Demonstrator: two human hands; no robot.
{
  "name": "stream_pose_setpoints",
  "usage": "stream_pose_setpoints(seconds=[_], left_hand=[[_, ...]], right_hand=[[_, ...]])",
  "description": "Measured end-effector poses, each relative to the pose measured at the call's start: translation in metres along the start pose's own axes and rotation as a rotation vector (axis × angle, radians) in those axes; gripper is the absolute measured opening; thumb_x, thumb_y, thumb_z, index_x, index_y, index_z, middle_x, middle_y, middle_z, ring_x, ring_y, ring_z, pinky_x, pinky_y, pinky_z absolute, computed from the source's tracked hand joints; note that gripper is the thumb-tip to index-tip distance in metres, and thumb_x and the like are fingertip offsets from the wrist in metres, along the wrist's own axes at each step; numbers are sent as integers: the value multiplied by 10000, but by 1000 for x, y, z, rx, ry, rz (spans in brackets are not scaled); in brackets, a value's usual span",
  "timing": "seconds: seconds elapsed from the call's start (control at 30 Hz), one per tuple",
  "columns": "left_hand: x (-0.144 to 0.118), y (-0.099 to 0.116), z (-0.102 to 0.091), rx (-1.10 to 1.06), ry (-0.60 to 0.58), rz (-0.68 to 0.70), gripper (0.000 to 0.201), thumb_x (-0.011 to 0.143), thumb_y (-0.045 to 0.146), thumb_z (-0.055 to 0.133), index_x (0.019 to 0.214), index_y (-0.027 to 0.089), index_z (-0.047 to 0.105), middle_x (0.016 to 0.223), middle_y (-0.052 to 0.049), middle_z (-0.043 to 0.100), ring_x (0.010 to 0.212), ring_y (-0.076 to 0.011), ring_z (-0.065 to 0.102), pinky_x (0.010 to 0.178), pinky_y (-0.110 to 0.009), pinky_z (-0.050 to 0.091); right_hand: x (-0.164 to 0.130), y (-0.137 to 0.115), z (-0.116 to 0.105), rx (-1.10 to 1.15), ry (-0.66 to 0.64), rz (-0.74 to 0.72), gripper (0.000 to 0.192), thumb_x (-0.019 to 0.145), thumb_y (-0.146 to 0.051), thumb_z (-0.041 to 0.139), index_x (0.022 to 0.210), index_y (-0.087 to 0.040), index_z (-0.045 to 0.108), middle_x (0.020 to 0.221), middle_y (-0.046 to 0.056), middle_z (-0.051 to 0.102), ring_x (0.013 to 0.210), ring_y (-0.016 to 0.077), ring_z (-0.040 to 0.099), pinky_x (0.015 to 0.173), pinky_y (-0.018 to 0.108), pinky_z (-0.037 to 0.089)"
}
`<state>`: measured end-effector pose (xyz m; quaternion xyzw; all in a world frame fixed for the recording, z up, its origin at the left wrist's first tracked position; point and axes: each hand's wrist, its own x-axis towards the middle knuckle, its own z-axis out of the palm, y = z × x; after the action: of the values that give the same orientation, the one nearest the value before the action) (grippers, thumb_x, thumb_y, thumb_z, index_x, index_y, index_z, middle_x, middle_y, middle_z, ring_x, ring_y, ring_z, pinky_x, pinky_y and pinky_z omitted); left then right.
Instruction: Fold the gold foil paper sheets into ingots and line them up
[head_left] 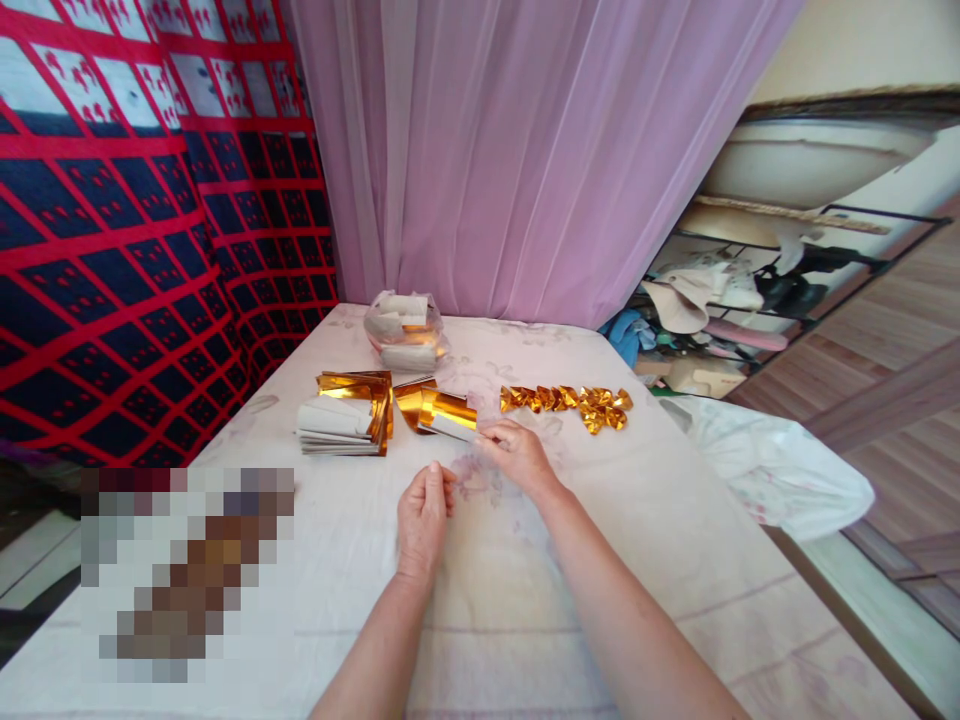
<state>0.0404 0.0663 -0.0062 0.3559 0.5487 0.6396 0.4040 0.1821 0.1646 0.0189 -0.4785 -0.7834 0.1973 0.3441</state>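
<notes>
The right hand pinched the near end of a curled gold foil strip, which lay just beyond the loosely curled, empty left hand. Both rested on a white cloth-covered table before a pink curtain. Farther off, a clear bag held white papers.

On the table, the paper stack lies left of my hands, the folded pieces right of them, the bag behind, before the curtain. A rack stands right of the table.
</notes>
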Motion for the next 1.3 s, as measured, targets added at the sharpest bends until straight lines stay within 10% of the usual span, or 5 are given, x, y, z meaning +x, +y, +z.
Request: stream_pose_setpoints(seconds=[0.43, 0.73, 0.9, 1.07, 1.3], left_hand=[[5, -1, -3, 22, 133, 70, 487, 864, 631, 464, 986, 180, 600, 819, -20, 590, 579, -114, 569, 469, -212, 474], [5, -5, -5, 170, 56, 177, 373, 924, 507, 429, 1029, 190, 596, 940, -65, 642, 729, -158, 630, 598, -262, 527], [-2, 0, 0, 328, -271, 340, 174, 828, 366, 619, 873, 239, 730, 957, -64, 724, 966, -233, 647, 948, -406, 480], [-10, -1, 3, 837, -661, 523, 271, 879, 302, 599, 1126, 289, 712, 1265, -46, 677, 1283, -308, 511, 1134, -583, 246], [-12, -3, 3, 999, -617, 529, 302, 890, 299, 600, 1181, 299, 680, 1303, -46, 654, 1309, -315, 492, 1150, -622, 182]], right_hand=[[-84, -46, -109, 738, -271, 355, 260, 820, -454, 610, 945, -236, 541, 719, -7, 626, 561, 130, 560, 505, 214, 407], [-71, 8, -34, -8, -112, 395, 360, 843, -217, 506, 1195, -192, 582, 865, 52, 722, 764, 193, 657, 673, 272, 461], [-73, 18, -13, -304, 37, 302, 419, 884, -246, 503, 1299, -230, 558, 953, 53, 745, 834, 210, 687, 757, 294, 489], [-73, 26, -14, -183, 57, 329, 429, 891, -268, 488, 1311, -207, 551, 959, 60, 750, 829, 212, 703, 770, 311, 520], [-102, 27, -39, 259, -211, 385, 516, 865, -162, 393, 1370, -211, 483, 861, 17, 738, 684, 154, 682, 653, 259, 533]])
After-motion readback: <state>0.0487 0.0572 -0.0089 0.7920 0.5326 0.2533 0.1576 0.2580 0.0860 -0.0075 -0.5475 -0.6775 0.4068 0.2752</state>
